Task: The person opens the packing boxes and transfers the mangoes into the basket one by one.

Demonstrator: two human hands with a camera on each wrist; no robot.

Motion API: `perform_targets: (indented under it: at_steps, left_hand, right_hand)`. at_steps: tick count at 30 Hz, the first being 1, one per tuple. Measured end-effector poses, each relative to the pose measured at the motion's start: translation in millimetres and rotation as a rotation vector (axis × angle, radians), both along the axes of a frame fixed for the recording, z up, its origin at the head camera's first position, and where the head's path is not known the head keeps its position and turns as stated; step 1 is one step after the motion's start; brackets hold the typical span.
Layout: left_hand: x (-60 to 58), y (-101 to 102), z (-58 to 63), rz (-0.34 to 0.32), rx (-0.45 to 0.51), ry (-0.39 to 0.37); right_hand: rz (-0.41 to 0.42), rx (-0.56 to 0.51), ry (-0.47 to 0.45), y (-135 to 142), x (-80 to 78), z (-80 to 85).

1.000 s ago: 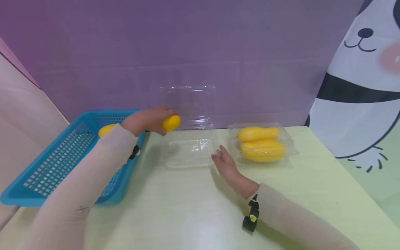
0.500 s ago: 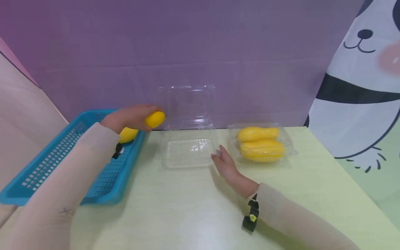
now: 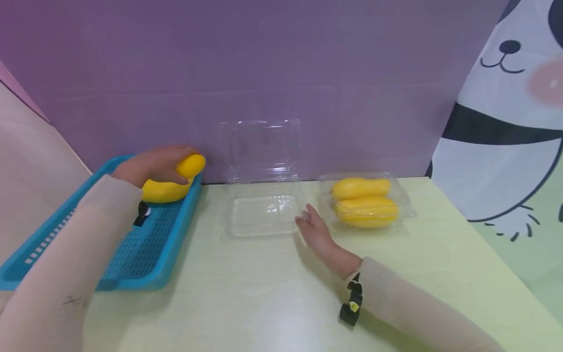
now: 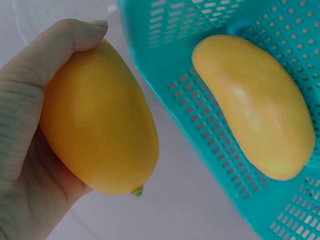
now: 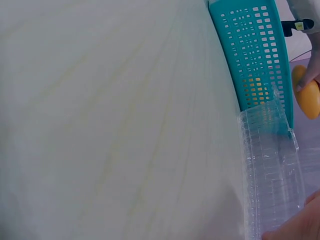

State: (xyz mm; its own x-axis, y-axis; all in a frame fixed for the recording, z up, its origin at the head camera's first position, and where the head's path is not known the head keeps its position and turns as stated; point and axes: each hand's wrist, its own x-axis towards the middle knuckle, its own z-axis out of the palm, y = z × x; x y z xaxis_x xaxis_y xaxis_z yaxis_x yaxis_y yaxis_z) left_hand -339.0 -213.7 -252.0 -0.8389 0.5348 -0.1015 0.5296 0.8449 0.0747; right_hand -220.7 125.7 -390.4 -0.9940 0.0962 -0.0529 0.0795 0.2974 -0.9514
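My left hand (image 3: 158, 164) grips a smooth yellow papaya-shaped fruit (image 3: 191, 166) above the blue basket's back right corner. In the left wrist view, the thumb lies over this fruit (image 4: 102, 122), and a small green stem shows at its tip. A second yellow fruit (image 4: 255, 107) lies inside the blue basket (image 3: 169, 249), partly hidden by my left hand in the head view. My right hand (image 3: 317, 232) pinches the right edge of a clear plastic clamshell box (image 3: 259, 230); its lid (image 3: 264, 142) stands raised against the wall. The box holds nothing.
Another clear box (image 3: 402, 200) stands to the right with two yellow fruits (image 3: 367, 212) in it. A purple wall cloth (image 3: 272, 58) rises directly behind the pale table (image 3: 246, 293). A panda print (image 3: 497, 171) hangs on the right.
My left hand has moved left with the fruit, from beside the clear box to over the basket's right edge. More of the fruit in the basket shows. My right hand stays in place.
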Motion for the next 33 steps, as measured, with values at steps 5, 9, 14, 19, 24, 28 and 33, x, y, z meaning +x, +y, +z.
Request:
perform_targets:
  at_steps: [5, 9, 14, 19, 24, 28, 33]
  left_hand:
    - [1.7, -17, -2.0, 0.006, 0.028, -0.005]
    - [1.8, -30, -4.8, 0.01, 0.064, 0.005]
    - [-0.5, -48, -12.0, 0.006, 0.073, 0.021]
    - [-1.8, -64, -24.9, 0.03, 0.065, -0.001]
    - [-4.1, -72, -39.5, 0.05, 0.047, -0.01]
    - [-6.0, -71, -51.7, 0.046, 0.024, -0.022]
    - [-4.3, -71, -62.1, 0.029, -0.002, -0.027]
  right_hand:
    - [0.006, 0.0, -0.008, -1, -0.8, 1.0]
    - [0.007, -0.013, -0.009, -3, -1.4, 1.0]
    - [0.009, -0.029, 0.004, -6, -1.2, -0.1]
    - [0.018, -0.031, 0.005, -7, -1.5, -0.8]
    - [0.018, -0.024, 0.008, -6, -3.3, -0.9]
    - [0.016, -0.021, 0.01, -4, -2.2, 0.0]
    - [0.018, -0.007, 0.006, -4, -1.3, 0.1]
